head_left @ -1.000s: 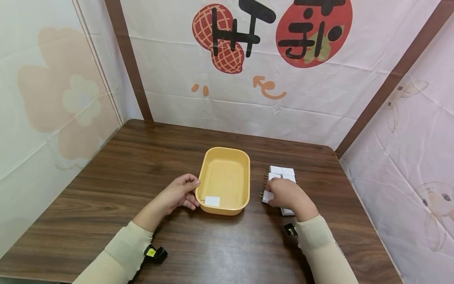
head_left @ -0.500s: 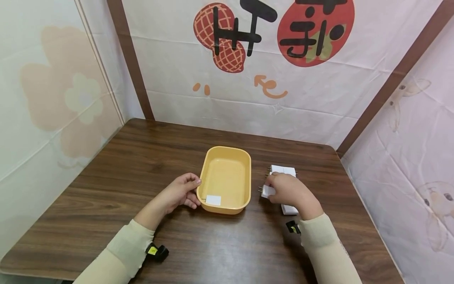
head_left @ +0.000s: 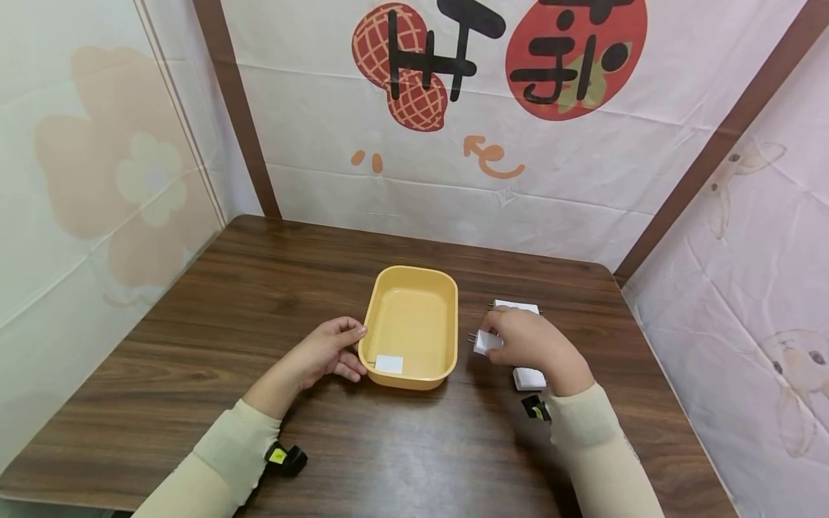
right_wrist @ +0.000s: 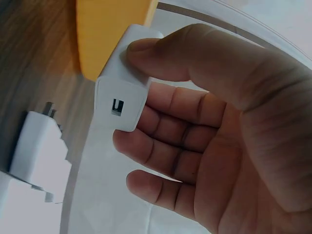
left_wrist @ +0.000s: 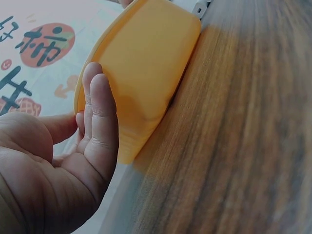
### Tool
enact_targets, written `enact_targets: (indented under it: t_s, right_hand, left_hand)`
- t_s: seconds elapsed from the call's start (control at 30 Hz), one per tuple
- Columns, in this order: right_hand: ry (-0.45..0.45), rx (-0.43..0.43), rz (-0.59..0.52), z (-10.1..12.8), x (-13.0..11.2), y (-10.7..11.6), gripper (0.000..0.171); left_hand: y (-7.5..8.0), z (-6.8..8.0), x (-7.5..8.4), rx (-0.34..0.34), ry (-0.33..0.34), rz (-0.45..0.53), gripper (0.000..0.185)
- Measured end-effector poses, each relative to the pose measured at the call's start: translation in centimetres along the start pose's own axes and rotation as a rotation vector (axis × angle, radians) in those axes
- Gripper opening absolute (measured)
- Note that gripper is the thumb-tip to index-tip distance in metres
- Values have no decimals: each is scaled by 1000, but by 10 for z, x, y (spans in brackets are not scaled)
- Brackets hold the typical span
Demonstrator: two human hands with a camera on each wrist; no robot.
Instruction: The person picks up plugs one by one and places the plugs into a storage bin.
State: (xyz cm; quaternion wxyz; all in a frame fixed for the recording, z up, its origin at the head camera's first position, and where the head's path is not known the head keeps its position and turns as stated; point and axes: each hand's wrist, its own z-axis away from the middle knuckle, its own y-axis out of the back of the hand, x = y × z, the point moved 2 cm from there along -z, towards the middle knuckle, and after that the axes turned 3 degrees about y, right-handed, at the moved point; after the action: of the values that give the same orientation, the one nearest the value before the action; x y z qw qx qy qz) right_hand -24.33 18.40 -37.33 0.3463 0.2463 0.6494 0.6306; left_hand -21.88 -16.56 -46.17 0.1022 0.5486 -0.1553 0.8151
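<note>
A white USB charger plug [head_left: 486, 343] is pinched between the thumb and fingers of my right hand [head_left: 534, 345], its metal prongs pointing left. The right wrist view shows the USB port on the charger's [right_wrist: 117, 102] near end. My left hand [head_left: 327, 352] holds the left rim of a yellow plastic tray [head_left: 452, 324]. In the left wrist view, thumb and forefinger meet at the tray's [left_wrist: 146, 58] rim while other fingers lie along its outer wall. One white charger [head_left: 388, 364] lies inside the tray's near-left corner.
More white chargers [head_left: 516, 306] lie in a group right of the tray, partly hidden by my right hand; one charger [head_left: 529, 379] sits nearer me. The brown wood table [head_left: 259, 288] meets a printed cloth wall [head_left: 414, 194] at the back, with cloth sides left and right.
My right hand has lifted a charger from the group and moved it slightly left and away from me. My left hand and the tray have stayed in place.
</note>
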Motion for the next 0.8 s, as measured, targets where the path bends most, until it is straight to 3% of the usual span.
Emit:
enact_targets:
  t_s: [0.4, 0.8]
  right_hand:
    - [3, 38, -26, -12, -17, 16, 25]
    - [67, 93, -30, -32, -42, 18, 21]
  left_hand:
    - [4, 0, 0, 0, -10, -6, 36]
    - [3, 2, -3, 2, -4, 5, 33]
